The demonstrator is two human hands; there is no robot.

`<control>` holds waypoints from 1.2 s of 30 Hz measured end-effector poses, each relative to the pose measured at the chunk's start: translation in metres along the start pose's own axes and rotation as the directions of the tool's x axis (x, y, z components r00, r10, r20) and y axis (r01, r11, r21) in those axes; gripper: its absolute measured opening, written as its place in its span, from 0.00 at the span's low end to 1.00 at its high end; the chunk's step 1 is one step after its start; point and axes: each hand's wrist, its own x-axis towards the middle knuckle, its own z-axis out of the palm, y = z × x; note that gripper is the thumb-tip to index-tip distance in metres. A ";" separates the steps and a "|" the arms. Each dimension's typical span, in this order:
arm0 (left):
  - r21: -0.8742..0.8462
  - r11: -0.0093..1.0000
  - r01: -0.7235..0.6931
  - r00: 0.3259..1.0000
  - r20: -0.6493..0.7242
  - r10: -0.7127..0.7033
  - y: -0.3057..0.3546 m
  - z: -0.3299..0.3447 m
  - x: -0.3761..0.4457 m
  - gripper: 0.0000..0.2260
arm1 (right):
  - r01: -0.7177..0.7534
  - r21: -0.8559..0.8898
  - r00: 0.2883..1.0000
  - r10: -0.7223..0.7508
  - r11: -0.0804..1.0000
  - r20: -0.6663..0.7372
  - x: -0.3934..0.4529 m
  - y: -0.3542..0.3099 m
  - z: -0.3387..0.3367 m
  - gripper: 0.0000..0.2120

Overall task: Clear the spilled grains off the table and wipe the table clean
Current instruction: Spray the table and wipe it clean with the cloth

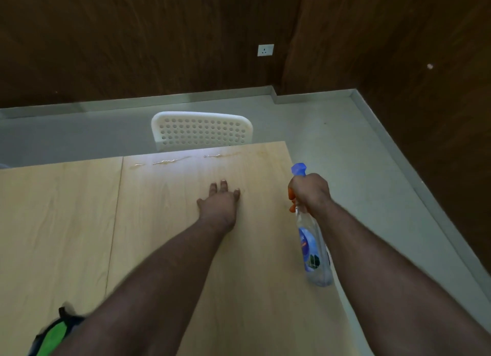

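The spray bottle (313,239) is clenched in the right hand (310,193), nozzle aimed far-left over the surface (164,223), where the left hand (220,201) lies released, flat, holding nothing.

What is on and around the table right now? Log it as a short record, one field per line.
table: light wood tabletop, no grains visible
left hand: left hand flat on the tabletop, fingers spread, empty
right hand: right hand gripping the neck of the spray bottle
spray bottle: clear spray bottle with blue nozzle and blue label, near the table's right edge
wet marks: shiny streaks along the far edge
cloth: green and black item at the near left corner, partly hidden
chair: white perforated chair back beyond the table
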 end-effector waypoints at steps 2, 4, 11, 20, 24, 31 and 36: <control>0.018 1.000 -0.001 1.000 -0.014 0.001 0.009 0.004 -0.009 0.28 | -0.011 -0.006 1.000 0.011 1.000 0.019 -0.011 0.021 -0.010 0.10; 0.041 0.999 -0.005 1.000 -0.028 0.006 0.018 0.015 -0.020 0.27 | -0.033 -0.013 0.999 0.033 0.999 0.034 -0.022 0.039 -0.018 0.09; -0.042 0.997 -0.060 0.998 -0.009 0.059 0.058 0.060 -0.077 0.36 | -0.056 -0.052 0.993 0.061 0.997 0.096 -0.074 0.106 -0.036 0.09; -0.062 0.992 -0.113 0.993 0.011 0.114 0.097 0.132 -0.176 0.52 | -0.078 -0.094 0.988 0.090 0.992 0.124 -0.139 0.191 -0.052 0.09; -0.083 0.990 -0.118 0.993 0.012 0.119 0.108 0.151 -0.207 0.52 | -0.115 -0.085 0.987 0.124 0.990 0.100 -0.165 0.226 -0.060 0.09; -0.061 0.986 -0.153 0.988 0.004 0.154 0.115 0.174 -0.242 0.47 | -0.128 -0.134 0.982 0.144 0.983 0.118 -0.207 0.275 -0.065 0.08; -0.064 0.986 -0.155 0.988 -0.006 0.155 0.104 0.185 -0.262 0.44 | -0.092 -0.189 0.982 0.120 0.978 0.145 -0.227 0.292 -0.058 0.06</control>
